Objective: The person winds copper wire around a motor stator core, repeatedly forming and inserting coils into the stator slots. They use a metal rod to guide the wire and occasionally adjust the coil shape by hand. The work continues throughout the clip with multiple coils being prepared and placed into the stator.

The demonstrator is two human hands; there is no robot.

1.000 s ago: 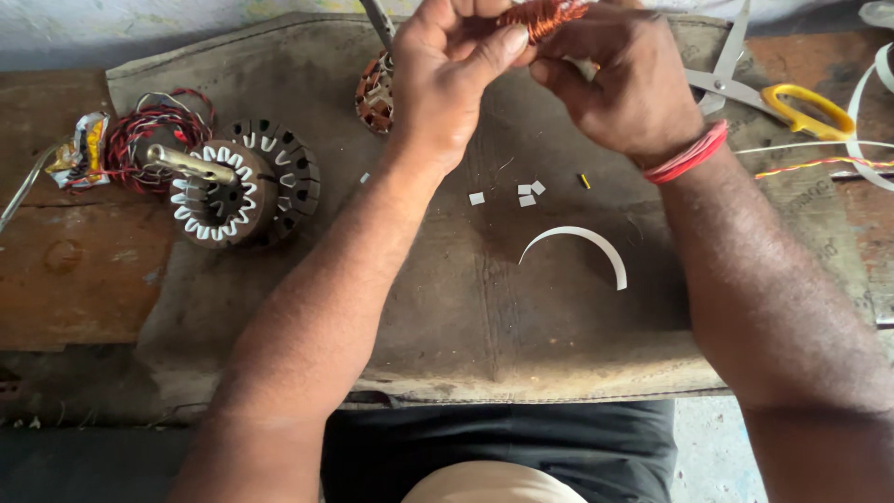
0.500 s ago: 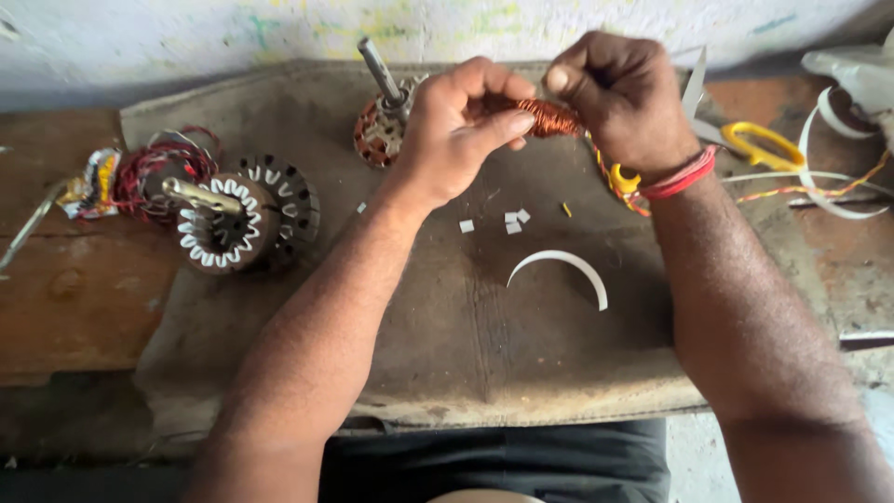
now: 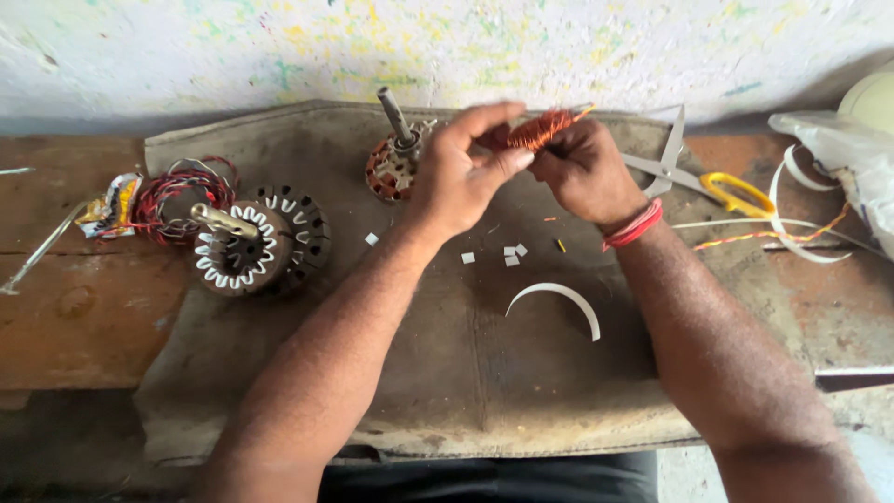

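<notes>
My left hand (image 3: pixel 461 172) and my right hand (image 3: pixel 585 169) meet above a worn grey mat (image 3: pixel 466 373) on a wooden bench. Between them they pinch a small bundle of copper winding wire (image 3: pixel 538 129). The right hand grips the bundle from below; the left thumb and fingers press on its left end. A red thread band (image 3: pixel 633 226) circles my right wrist. Just behind the left hand stands a motor stator with a steel shaft (image 3: pixel 395 158). Small white paper bits (image 3: pixel 510 253) and a curved white strip (image 3: pixel 559 300) lie on the mat below the hands.
A second stator core with white slot liners and a shaft (image 3: pixel 244 244) sits at the left beside coiled red wire (image 3: pixel 177 197). Scissors with yellow handles (image 3: pixel 717 182) lie to the right, near white strips, twisted wire (image 3: pixel 773 231) and a plastic bag (image 3: pixel 852 158). A pale wall rises behind.
The view has tilted up, so hands and bench sit lower in frame and the wall shows. Both hands keep working the copper wire bundle, and my left fingers have spread further over it.
</notes>
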